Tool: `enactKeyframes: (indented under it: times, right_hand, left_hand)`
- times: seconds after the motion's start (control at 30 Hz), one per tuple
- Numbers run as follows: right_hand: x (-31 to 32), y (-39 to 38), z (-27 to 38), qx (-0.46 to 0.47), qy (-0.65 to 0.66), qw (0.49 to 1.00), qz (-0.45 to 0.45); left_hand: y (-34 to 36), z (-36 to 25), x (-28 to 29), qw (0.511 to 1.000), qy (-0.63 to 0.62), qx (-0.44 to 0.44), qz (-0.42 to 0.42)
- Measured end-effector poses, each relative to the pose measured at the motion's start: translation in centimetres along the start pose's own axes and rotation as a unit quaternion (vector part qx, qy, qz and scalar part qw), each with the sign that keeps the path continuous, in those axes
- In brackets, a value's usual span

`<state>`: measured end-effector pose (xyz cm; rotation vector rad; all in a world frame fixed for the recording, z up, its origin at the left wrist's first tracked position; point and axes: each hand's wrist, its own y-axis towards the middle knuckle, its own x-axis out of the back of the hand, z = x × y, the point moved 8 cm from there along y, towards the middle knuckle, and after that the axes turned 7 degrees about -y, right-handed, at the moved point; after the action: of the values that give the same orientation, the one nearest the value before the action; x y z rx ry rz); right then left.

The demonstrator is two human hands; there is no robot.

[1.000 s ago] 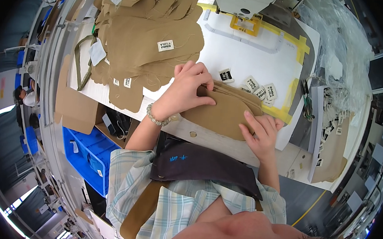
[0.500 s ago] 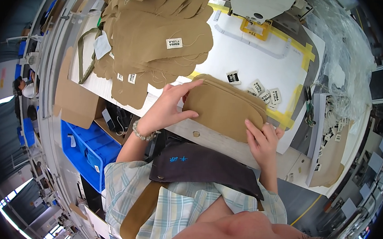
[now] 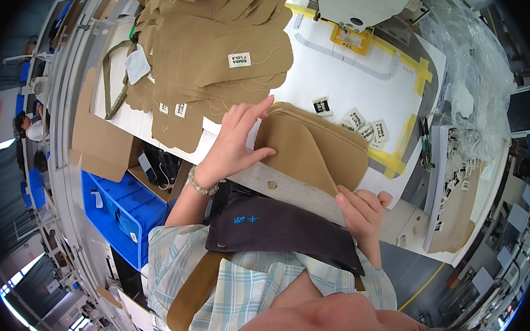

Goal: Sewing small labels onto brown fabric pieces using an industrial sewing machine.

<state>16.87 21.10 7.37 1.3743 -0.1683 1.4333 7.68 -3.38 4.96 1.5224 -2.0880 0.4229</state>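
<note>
A small stack of tan fabric pieces (image 3: 346, 149) with rounded corners lies in front of me at the table's near edge. My right hand (image 3: 363, 214) pinches the corner of the top fabric piece (image 3: 294, 149), which is peeled up and folded back from the stack's right end. At the stack's left end rests my left hand (image 3: 233, 140), its thumb on the top piece and its fingers stretched out, apart from the thumb. Just beyond the stack lie several small fabric labels (image 3: 366, 126), and a dark label (image 3: 322, 106) lies to their left.
A big heap of tan pieces (image 3: 212, 45) with loose threads covers the back left. At the back stands a white sewing machine (image 3: 350, 5) with a yellow plate (image 3: 352, 39). Scissors (image 3: 427, 146) and a tray of labels (image 3: 460, 185) are right; a blue bin (image 3: 113, 185) is left.
My right hand has moved slightly down and left, lifting the top piece's right corner off the stack. My left fingers have straightened upward.
</note>
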Motion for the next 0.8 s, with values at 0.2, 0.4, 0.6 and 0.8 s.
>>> enactKeyframes:
  times: [0.2, 0.4, 0.6, 0.8]
  right_hand:
    - [0.6, 0.0, 1.0, 0.026, 0.009, 1.0, -0.011]
    - [1.0, -1.6, -0.3, -0.027, 0.035, 0.995, -0.094]
    - [-1.4, -1.6, -1.7, -0.122, 0.042, 0.991, -0.037]
    - [-1.9, -0.6, -2.3, -0.175, 0.072, 0.982, -0.002]
  left_hand:
    - [1.3, -1.7, -0.7, 0.995, 0.044, -0.087, 0.02]
    - [2.6, 0.3, -0.9, 0.998, 0.048, -0.026, 0.035]
    - [0.8, 2.6, -0.3, 0.998, 0.024, 0.042, 0.038]
    - [-2.4, 2.3, -1.9, 0.999, -0.032, 0.006, -0.039]
